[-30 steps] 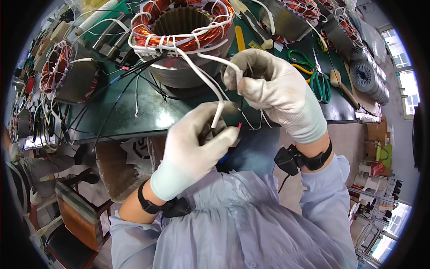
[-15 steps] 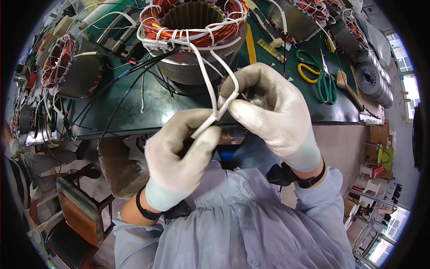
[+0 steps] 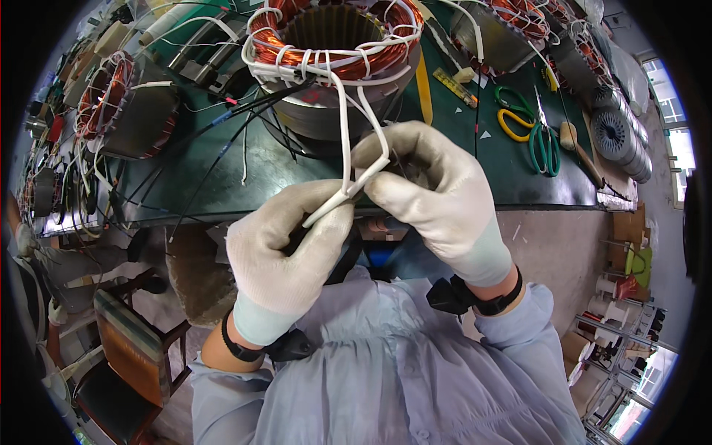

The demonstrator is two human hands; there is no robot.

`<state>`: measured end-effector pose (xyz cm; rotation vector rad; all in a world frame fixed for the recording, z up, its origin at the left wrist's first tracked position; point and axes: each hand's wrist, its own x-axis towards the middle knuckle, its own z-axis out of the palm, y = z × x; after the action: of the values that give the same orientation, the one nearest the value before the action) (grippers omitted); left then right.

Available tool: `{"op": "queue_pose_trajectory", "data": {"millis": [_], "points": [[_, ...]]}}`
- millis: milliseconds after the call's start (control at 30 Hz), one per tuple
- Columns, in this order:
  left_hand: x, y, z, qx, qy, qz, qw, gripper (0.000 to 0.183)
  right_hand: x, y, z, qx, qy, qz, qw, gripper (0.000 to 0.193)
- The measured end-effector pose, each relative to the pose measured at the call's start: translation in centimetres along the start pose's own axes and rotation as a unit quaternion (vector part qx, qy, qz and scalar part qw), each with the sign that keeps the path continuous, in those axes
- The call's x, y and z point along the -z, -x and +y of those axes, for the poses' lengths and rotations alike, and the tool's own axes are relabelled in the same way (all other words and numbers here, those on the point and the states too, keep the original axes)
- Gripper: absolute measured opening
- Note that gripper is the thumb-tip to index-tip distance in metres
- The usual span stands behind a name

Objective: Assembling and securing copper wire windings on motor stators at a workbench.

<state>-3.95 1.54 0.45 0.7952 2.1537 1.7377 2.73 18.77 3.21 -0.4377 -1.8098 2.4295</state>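
A motor stator (image 3: 326, 104) with copper windings (image 3: 297, 55) laced in white cord stands on the green table in front of me. Two white sleeved leads (image 3: 344, 133) run from it toward me and meet between my gloved hands. My left hand (image 3: 285, 248) pinches the joined leads between thumb and fingers, and a white sleeve end (image 3: 320, 211) sticks out past its thumb. Just right of the joint, my right hand (image 3: 434, 189) closes thumb and curled fingers on the bent lead. Its inner fingertips are partly hidden.
Green-handled scissors (image 3: 545, 144), another pair with yellow and green handles (image 3: 513, 119) and a wooden-handled tool (image 3: 582, 152) lie right on the table (image 3: 215, 185). Another stator (image 3: 137, 119) stands left; more are at back right. Black leads (image 3: 222, 119) trail left. A chair (image 3: 133, 345) stands lower left.
Both hands have shifted slightly left with the white leads still pinched between them. In the picture, the stator and table items sit a little farther right.
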Motion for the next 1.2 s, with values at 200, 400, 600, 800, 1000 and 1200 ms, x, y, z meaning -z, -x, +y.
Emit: {"op": "queue_pose_trajectory", "data": {"millis": [200,400,600,800,1000,1200], "points": [[0.5,-0.3,0.3,0.017,0.027,-0.046,0.998,0.026,0.1,-0.5,1.2,0.032,-0.001,0.017,0.999,0.024],[2.0,-0.3,-0.1,0.023,0.042,-0.085,0.995,0.031,-0.8,-1.4,1.4,0.013,-0.032,-0.004,0.999,0.023],[2.7,0.5,-0.9,-0.022,0.144,-0.155,0.977,0.036,-0.4,-1.0,1.0,-0.054,0.001,0.019,0.998,0.028],[2.5,0.6,0.5,-0.101,0.049,-0.077,0.991,0.026,8.1,-3.9,6.3,0.070,-0.115,-0.090,0.987,0.044],[2.0,0.7,0.4,-0.103,-0.012,-0.069,0.992,0.027,6.7,-3.9,8.2,0.316,0.231,0.125,0.912,0.038],[2.5,0.5,-0.8,-0.079,-0.016,-0.095,0.992,0.026,-2.5,0.2,2.1,0.119,0.262,0.135,0.948,0.040]]}}
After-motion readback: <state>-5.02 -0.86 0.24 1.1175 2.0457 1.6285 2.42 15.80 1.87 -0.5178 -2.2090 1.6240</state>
